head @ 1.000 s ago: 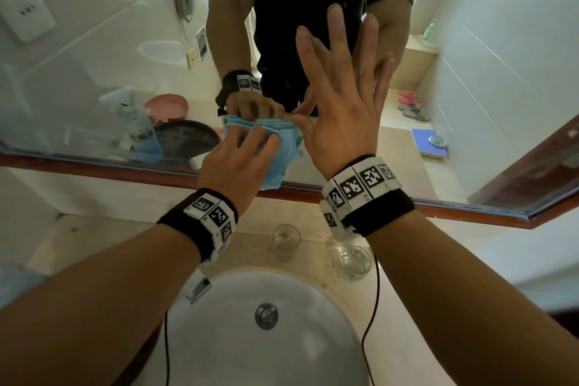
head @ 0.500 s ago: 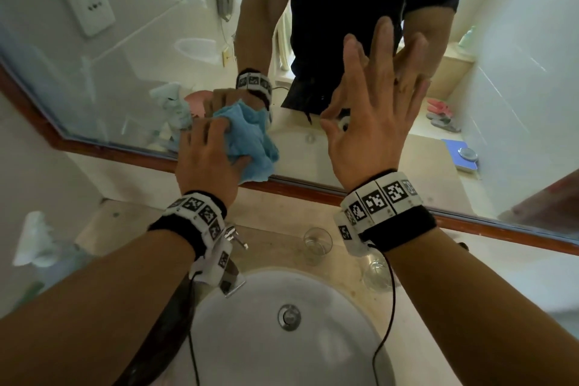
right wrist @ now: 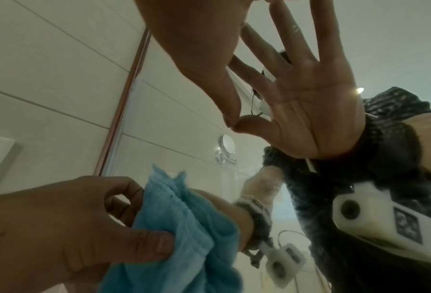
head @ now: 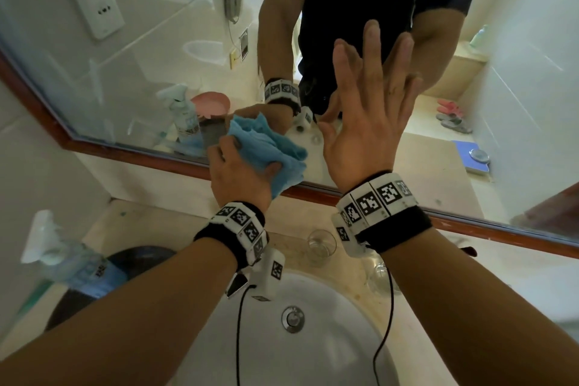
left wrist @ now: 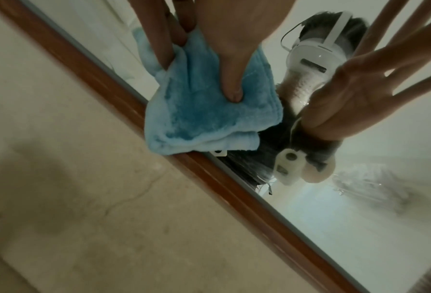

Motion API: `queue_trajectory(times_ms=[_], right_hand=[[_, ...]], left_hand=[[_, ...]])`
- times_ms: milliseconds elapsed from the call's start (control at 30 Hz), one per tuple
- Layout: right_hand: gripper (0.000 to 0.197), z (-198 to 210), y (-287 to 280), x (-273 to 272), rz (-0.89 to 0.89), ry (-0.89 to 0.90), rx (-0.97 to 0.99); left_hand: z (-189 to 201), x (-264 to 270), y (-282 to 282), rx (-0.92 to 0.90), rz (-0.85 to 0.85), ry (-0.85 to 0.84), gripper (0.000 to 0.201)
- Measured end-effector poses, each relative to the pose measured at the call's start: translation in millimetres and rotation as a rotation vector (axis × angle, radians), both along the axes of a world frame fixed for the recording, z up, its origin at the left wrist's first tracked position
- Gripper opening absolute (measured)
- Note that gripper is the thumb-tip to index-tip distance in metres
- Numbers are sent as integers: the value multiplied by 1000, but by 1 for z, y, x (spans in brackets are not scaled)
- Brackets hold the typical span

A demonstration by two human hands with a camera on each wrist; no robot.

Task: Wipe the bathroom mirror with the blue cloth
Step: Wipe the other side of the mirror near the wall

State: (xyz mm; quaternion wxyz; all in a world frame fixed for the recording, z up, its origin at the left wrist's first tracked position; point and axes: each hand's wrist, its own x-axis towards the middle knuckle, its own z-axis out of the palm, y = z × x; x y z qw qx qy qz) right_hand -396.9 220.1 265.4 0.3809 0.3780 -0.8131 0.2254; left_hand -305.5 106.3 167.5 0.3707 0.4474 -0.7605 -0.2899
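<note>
The blue cloth (head: 269,147) is bunched against the lower part of the mirror (head: 150,66), just above its brown frame (head: 134,152). My left hand (head: 241,166) grips the cloth, thumb pressed into its folds. The left wrist view shows the cloth (left wrist: 209,111) hanging over the frame (left wrist: 234,190), with my thumb on top of it. To the right, my right hand (head: 369,97) lies flat on the glass with fingers spread and holds nothing. In the right wrist view my right hand (right wrist: 197,49) touches the glass above my left hand (right wrist: 59,228) and the cloth (right wrist: 179,228).
Below the mirror lies a white sink basin (head: 313,354). Two clear glasses (head: 321,244) (head: 380,276) stand behind it on the beige counter (head: 156,229). A spray bottle (head: 62,257) and a dark bowl (head: 138,260) are at the left.
My left hand has slid the cloth to the left along the mirror's lower edge, away from my right hand. The right hand has stayed flat on the glass.
</note>
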Motion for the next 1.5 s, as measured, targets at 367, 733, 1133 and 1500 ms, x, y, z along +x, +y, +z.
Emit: queue_trajectory(times_ms=[367, 733, 1133, 1500], right_hand=[[93, -3, -1, 0, 5, 28, 29], [82, -3, -35, 23, 133, 45, -11], [92, -3, -56, 29, 92, 47, 70], [81, -5, -36, 17, 122, 61, 49]], left_hand=[[-2, -7, 6, 222, 70, 115, 81], [-16, 32, -77, 394, 211, 201, 66], [-27, 53, -124, 335, 239, 166, 68], [-17, 13, -44, 282, 221, 248, 84]])
